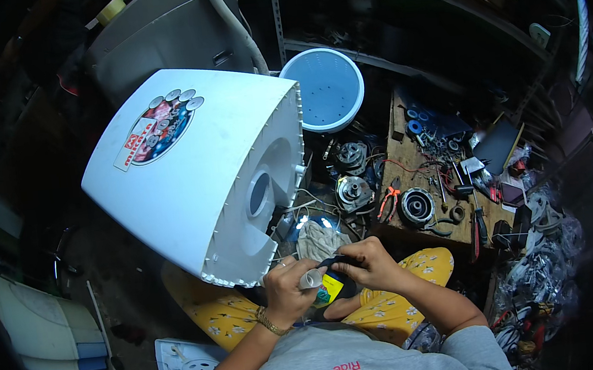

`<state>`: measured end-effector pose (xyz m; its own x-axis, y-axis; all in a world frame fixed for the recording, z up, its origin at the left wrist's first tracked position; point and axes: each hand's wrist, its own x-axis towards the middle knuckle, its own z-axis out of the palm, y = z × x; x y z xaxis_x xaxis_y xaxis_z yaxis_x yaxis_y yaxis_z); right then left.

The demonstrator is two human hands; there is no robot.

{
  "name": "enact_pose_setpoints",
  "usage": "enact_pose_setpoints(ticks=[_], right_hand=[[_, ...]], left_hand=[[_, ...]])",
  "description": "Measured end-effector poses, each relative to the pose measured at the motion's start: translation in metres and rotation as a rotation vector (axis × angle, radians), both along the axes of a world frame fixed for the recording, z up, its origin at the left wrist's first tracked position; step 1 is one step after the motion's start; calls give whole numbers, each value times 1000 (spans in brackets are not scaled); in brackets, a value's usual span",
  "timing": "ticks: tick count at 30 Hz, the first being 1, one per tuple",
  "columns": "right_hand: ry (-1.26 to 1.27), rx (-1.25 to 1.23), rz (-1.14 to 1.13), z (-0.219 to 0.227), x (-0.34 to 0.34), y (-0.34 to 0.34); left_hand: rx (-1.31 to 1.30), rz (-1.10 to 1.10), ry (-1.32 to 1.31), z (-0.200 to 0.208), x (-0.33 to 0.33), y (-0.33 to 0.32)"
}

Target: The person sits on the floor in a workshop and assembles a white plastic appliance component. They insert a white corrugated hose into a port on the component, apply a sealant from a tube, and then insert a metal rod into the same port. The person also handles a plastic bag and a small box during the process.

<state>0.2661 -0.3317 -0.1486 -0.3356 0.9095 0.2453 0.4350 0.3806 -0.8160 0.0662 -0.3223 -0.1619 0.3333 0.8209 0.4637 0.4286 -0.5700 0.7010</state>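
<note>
My left hand (287,291) is closed around a short, translucent whitish tube (311,278) in front of my lap. My right hand (371,266) pinches a dark strip (332,261) that runs between the two hands; its exact kind cannot be made out. Just below them, a bright yellow piece (331,289) shows, partly hidden by my fingers. Beyond my left hand lies a large white plastic appliance housing (166,169) on its side, its open base with a round hole facing right. A crumpled pale rag (321,241) sits just past my hands.
A light-blue basket (323,90) stands behind the housing. To the right, a low wooden bench (398,168) bears orange-handled pliers (388,200), a round black part (416,207), a screwdriver (481,224) and loose hardware. Motor parts (354,192) lie beside it, and tangled plastic bags (539,261) at far right.
</note>
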Motion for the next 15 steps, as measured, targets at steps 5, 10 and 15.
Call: enact_pose_setpoints(ticks=[5, 10, 15], right_hand=[[435, -296, -141, -21, -4, -8], [693, -467, -152, -41, -8, -11], [949, -424, -171, -36, -5, -15]], left_hand=[[-6, 24, -86, 3, 9, -1], [-131, 23, -121, -1, 17, -6], [-270, -45, -152, -17, 21, -4]])
